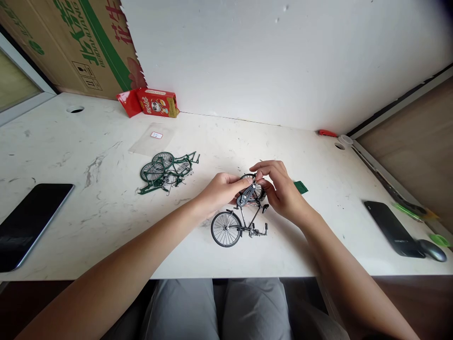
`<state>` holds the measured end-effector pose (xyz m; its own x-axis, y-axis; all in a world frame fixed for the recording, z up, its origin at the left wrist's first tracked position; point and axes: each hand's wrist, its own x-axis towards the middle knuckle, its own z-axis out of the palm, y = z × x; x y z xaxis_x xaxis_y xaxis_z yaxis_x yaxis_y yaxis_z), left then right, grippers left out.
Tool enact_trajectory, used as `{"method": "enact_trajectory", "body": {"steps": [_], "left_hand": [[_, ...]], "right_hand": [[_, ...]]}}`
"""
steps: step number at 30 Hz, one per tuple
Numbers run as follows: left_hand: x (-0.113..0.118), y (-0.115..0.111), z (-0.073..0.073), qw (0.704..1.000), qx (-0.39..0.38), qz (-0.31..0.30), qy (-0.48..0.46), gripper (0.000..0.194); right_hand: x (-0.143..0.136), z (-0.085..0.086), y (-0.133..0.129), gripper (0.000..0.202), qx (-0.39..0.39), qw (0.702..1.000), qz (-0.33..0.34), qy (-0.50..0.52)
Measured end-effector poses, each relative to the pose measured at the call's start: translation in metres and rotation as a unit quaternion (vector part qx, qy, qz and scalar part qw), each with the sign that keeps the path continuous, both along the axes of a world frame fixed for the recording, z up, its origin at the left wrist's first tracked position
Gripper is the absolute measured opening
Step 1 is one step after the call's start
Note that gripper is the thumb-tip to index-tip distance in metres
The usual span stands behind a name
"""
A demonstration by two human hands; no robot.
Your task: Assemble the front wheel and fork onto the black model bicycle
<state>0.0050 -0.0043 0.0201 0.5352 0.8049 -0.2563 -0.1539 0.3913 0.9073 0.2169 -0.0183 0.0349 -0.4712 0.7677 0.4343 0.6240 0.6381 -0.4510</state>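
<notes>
A black model bicycle (pixel 226 229) is between my hands, its front wheel toward me and its rear wheel away, over the white table (pixel 106 226). My left hand (pixel 224 189) is closed on its rear part, the thumb beside the chain cover. The fingertips of my right hand (pixel 278 186) pinch close to the rear wheel hub. Whether a small part sits between them is too small to tell. To the left lie green model bicycle parts (pixel 164 172), with wheels, frame pieces and handlebars in one cluster.
A clear plastic bag (pixel 152 139) with a label and a red box (pixel 159 103) lie farther back. At the left is a dark tablet (pixel 31 222). On the right are a green piece (pixel 300 187), a black phone-like object (pixel 392 229) and a mouse (pixel 432 250).
</notes>
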Motion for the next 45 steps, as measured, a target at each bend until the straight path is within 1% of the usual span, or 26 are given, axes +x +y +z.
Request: {"method": "enact_trajectory", "body": {"steps": [6,10,16,21,26,30,39,45], "left_hand": [[0.0000,0.0008,-0.0010,1.000,0.001,-0.007,0.011,0.029],[0.0001,0.0011,-0.0001,1.000,-0.007,-0.012,0.010,0.029],[-0.0004,0.0023,-0.0012,0.999,0.032,-0.020,0.020,0.029],[0.0009,0.0024,-0.0026,1.000,0.022,-0.020,0.001,0.029],[0.0009,0.0027,-0.0001,1.000,-0.005,-0.024,-0.010,0.024],[0.0003,0.0028,0.0012,1.000,-0.005,-0.023,-0.008,0.022],[0.0003,0.0018,-0.0020,0.999,0.030,-0.014,0.010,0.025],[0.0007,0.0006,0.0010,1.000,0.024,-0.010,0.003,0.023]], "right_hand": [[0.0003,0.0003,0.0001,0.020,0.003,1.000,0.006,-0.006],[-0.0010,0.0003,-0.0001,0.016,-0.004,1.000,0.010,0.011],[-0.0027,-0.0015,-0.0012,0.013,-0.019,0.999,0.009,0.045],[-0.0036,-0.0001,-0.0034,0.010,-0.007,0.999,0.004,0.032],[-0.0043,0.0018,-0.0056,0.018,0.003,1.000,0.010,0.007],[-0.0046,0.0020,-0.0064,0.025,0.008,1.000,0.013,-0.008],[-0.0048,0.0038,-0.0068,0.024,0.003,1.000,0.014,-0.010],[-0.0048,0.0045,-0.0066,0.025,0.023,0.999,0.012,-0.019]]}}
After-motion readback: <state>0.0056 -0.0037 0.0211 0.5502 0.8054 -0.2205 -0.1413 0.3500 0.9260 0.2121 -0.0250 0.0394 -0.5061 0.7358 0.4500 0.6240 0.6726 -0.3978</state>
